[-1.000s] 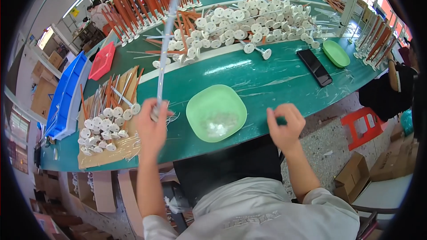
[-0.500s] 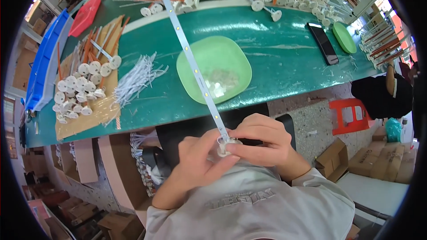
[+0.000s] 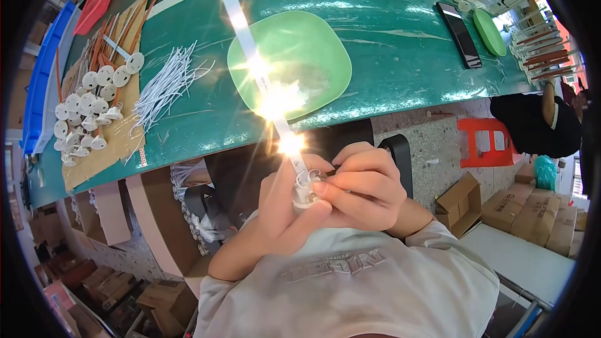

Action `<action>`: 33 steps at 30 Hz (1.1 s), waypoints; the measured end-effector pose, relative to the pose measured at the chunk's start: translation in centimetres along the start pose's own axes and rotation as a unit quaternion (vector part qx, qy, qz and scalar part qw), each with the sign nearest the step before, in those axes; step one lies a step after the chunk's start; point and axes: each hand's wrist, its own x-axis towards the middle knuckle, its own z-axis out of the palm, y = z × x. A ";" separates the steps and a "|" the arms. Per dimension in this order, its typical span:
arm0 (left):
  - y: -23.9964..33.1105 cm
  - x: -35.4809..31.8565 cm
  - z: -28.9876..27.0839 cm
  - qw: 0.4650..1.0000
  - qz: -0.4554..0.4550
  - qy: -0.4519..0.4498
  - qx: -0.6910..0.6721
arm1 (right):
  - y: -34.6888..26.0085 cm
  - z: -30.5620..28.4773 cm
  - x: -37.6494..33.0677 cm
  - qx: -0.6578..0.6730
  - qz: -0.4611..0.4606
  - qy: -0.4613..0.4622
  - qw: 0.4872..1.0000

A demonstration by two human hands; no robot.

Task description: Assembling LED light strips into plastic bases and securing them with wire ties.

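Note:
A long narrow LED strip (image 3: 235,12) slants up from my hands, its lower LEDs glaring brightly. At its near end sits a round white plastic base (image 3: 303,196), with thin pale wires (image 3: 308,177) looped over it. My left hand (image 3: 280,203) is closed round the base, thumb along its near side and fingers at the far side. Close against the base's right side is my right hand (image 3: 369,189), its fingers curled and pinched at the wires. What lies between those right fingertips is too small to make out.
Behind the strip lies a green bowl (image 3: 328,37) with small pieces. To its left are white wires (image 3: 168,81) and several white-based sticks (image 3: 94,103) on cardboard (image 3: 81,172). A phone (image 3: 459,36) and small green dish (image 3: 489,32) lie right. A person in black (image 3: 532,126) sits beyond a red stool (image 3: 485,143).
The strip's LEDs, unlit before, now shine brightly. My right fingers have shifted at the base and wires. The whole view has tilted downward, so the table sits higher.

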 end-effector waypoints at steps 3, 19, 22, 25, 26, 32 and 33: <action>0.0 0.2 0.1 0.999 -0.024 0.026 -0.011 | -0.2 0.9 0.4 0.008 0.029 0.025 0.999; -0.3 -1.0 -1.3 0.996 -0.060 0.009 -0.069 | -1.0 0.7 0.9 0.116 0.108 -0.039 0.987; -1.0 -2.2 -1.3 0.987 -0.045 0.021 -0.151 | -0.6 -0.3 2.5 0.222 0.149 -0.077 0.960; -1.4 -2.1 -1.5 0.988 -0.011 -0.052 -0.143 | -0.8 -1.1 3.4 0.259 0.276 -0.064 0.923; -1.3 -1.9 -1.5 0.986 0.007 -0.098 -0.132 | -1.0 -1.0 3.6 0.267 0.353 -0.040 0.896; -1.0 -1.5 -1.3 0.992 0.060 -0.065 0.089 | -0.9 -0.7 3.2 0.177 0.260 -0.093 0.944; -1.5 -1.4 -1.5 0.979 0.103 -0.060 0.163 | -0.7 -1.2 3.5 0.154 0.199 -0.114 0.961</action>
